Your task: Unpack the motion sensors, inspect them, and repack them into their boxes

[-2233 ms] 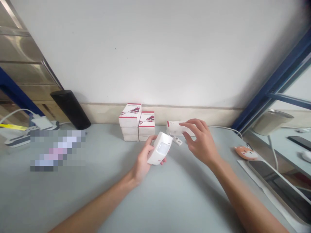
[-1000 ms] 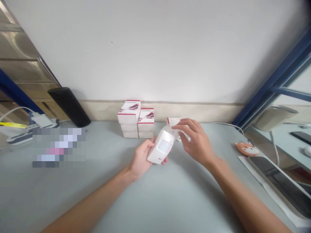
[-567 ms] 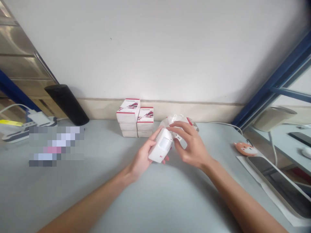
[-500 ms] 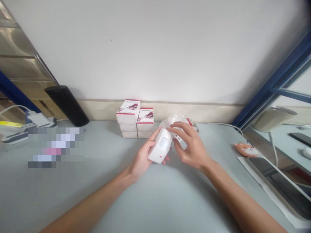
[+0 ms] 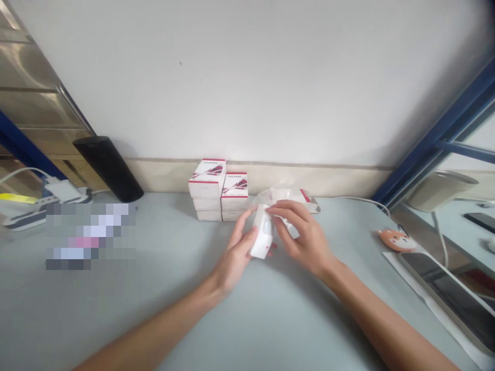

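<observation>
A white motion sensor (image 5: 261, 242) with a pale curved window and a small red mark is held upright and tilted above the table. My left hand (image 5: 233, 257) is closed around it, thumb along its left side and fingertips showing behind. My right hand (image 5: 303, 234) has its curled fingertips on the sensor's upper right edge, with the thumb close by the window. Behind the hands lie a crumpled clear plastic bag (image 5: 273, 195) and a white-and-red box (image 5: 310, 201), both partly hidden. Something white with dark marks between them is mostly covered by my right hand.
Stacked white-and-red boxes (image 5: 207, 180) stand against the wall. On the left are a black cylinder (image 5: 112, 167), a power strip (image 5: 42, 206) and a pixelated patch. To the right lie an orange animal-faced pouch (image 5: 396, 240) and a phone (image 5: 448, 293) on white paper.
My left hand has turned the motion sensor so its side faces me more and its window points further right. My right fingertips have come onto its upper edge. The view has shifted slightly.
</observation>
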{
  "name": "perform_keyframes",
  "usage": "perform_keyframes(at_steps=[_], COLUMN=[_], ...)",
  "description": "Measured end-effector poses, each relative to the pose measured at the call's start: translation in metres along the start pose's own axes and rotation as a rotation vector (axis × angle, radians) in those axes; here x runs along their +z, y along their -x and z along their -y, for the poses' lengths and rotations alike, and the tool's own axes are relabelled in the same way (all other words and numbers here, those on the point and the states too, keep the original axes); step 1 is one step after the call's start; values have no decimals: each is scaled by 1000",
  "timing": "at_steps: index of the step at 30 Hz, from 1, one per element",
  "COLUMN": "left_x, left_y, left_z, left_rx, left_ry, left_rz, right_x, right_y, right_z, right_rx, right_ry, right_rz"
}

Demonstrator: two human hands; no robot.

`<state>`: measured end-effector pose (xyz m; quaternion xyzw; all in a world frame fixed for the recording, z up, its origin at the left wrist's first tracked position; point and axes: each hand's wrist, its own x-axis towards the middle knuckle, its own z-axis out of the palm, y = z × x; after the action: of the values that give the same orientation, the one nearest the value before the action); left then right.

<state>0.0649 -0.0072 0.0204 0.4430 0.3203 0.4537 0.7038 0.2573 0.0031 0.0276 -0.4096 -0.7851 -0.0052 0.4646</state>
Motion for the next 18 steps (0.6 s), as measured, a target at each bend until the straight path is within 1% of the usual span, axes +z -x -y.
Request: perform_keyframes(at_steps=[5, 7, 9, 12, 14, 16, 18], left_x=[-11, -13, -13, -12, -12, -12, -13], left_y=[-9, -12, -13, -14, -15, -16, -16], left_z=[11, 13, 12, 9, 7, 7, 6], left_rx=[-2, -14, -16, -21, -35, -33, -25], left_ry=[-140, -136, -86, -15, 3, 16, 35], left_rz=[-55, -86, -115, -135, -117, -92, -84], right_x=[7, 7, 6, 3, 0, -2, -5], right_y=[1, 1, 1, 0, 0, -1, -2], right_z=[-6, -6, -5, -1, 0, 0, -2], right_rx=[2, 23, 52, 78, 94, 112, 153], right_ry=[48, 87, 95, -10, -116, -189, -204], right_rz=[-27, -26, 2, 90, 127, 99, -6])
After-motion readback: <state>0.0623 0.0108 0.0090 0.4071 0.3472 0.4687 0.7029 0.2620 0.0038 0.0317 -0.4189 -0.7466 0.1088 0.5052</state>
